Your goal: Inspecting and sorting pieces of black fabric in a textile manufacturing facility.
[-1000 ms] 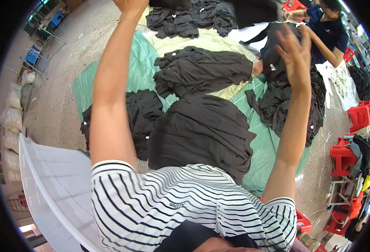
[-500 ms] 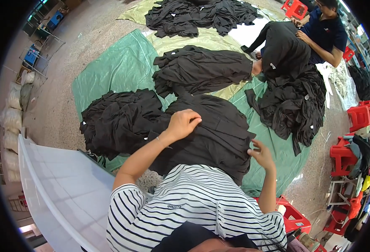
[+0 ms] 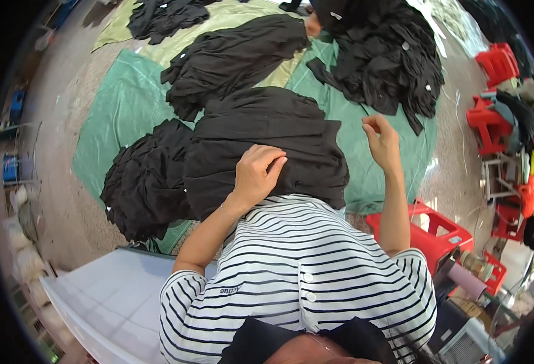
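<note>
Left hand (image 3: pixel 256 171) over the near black garment pile (image 3: pixel 261 130), thumb and fingertips together, right hand (image 3: pixel 384 143) above the green tarp (image 3: pixel 366 177) toward its right edge, fingers curled, closure impossible to tell, pile by the tarp's near edge

You're wearing a white, dark-striped, short-sleeved shirt (image 3: pixel 358 270): dark collar (image 3: pixel 248 340) at 6 o'clock, two pale placket buttons (image 3: pixel 308 277), dark lettering (image 3: pixel 229 290) at their 9 o'clock.

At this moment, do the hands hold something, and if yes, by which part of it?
No hold is visible: the left hand is over the dark garment pile, the right hand over the green sheet.
</note>
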A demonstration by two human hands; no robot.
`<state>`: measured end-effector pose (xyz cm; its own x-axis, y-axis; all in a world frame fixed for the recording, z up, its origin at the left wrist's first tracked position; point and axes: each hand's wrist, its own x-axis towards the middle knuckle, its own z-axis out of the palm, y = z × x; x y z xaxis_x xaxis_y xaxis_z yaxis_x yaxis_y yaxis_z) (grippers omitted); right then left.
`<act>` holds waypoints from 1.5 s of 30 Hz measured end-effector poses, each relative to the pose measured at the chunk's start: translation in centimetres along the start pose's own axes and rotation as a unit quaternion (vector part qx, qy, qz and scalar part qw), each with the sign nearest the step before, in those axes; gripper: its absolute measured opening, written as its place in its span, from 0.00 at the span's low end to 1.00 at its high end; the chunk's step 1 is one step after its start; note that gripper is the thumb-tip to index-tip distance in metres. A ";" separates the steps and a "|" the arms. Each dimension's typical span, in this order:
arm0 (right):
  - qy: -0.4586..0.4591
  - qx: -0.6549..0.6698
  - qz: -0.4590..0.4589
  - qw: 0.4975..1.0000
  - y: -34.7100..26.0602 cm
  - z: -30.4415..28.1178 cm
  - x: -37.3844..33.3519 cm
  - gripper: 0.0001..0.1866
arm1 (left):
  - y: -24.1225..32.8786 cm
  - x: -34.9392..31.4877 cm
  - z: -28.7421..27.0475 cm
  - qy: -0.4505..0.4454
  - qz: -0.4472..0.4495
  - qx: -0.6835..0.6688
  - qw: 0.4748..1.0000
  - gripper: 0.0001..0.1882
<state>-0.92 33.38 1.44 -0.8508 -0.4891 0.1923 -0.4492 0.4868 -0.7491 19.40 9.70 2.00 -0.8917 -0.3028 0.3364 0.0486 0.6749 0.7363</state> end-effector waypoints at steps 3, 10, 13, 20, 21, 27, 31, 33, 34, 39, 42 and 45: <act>-0.141 -0.137 0.068 0.978 2.7 0.8 -1.0 0.16 | 0.4 -0.5 0.8 -0.003 0.053 0.017 0.998 0.05; -0.170 -0.043 -0.078 0.981 0.2 3.7 -3.6 0.28 | 1.5 -2.7 0.8 -0.057 -0.008 -0.004 0.998 0.05; -0.130 -0.002 -0.112 0.985 0.7 3.0 -3.2 0.15 | 1.9 -3.0 1.0 -0.058 -0.031 -0.008 0.998 0.05; 0.260 -0.018 -0.236 0.936 -8.2 0.3 4.0 0.08 | 3.2 -0.7 3.0 0.001 0.023 0.118 0.993 0.18; 0.276 -0.032 -0.261 0.925 -9.3 0.6 5.2 0.09 | 2.5 -0.1 3.5 0.031 0.044 0.109 0.993 0.13; 0.236 -0.084 -0.195 0.948 -8.6 4.6 10.2 0.05 | 1.1 2.3 2.0 0.065 -0.238 -0.225 0.942 0.04; -0.007 0.051 -0.217 0.975 -9.0 5.8 5.1 0.03 | -1.9 1.6 1.7 0.043 -0.334 -0.468 0.817 0.03; -0.199 0.062 -0.245 0.947 -9.2 6.3 2.7 0.09 | -1.3 1.3 1.5 0.012 -0.342 -0.492 0.800 0.03; -0.227 0.043 -0.255 0.939 -9.3 6.6 1.5 0.13 | -1.4 1.3 1.8 0.003 -0.343 -0.466 0.816 0.04; -0.189 0.037 -0.239 0.952 -8.9 6.3 -1.5 0.08 | -0.8 1.7 3.0 0.028 -0.263 -0.249 0.932 0.08; -0.159 0.023 -0.216 0.963 -10.6 5.7 -2.4 0.06 | 0.3 2.9 3.6 0.137 -0.211 -0.234 0.939 0.09; -0.161 0.018 -0.233 0.959 -11.0 5.1 -2.4 0.06 | 0.6 2.9 3.6 0.080 -0.209 -0.221 0.949 0.08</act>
<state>7.44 25.50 5.99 -0.4288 -0.8488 0.3093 -0.7457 0.1392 -0.6516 15.24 11.62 1.29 -0.7965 -0.6043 0.0195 -0.0793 0.1364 0.9875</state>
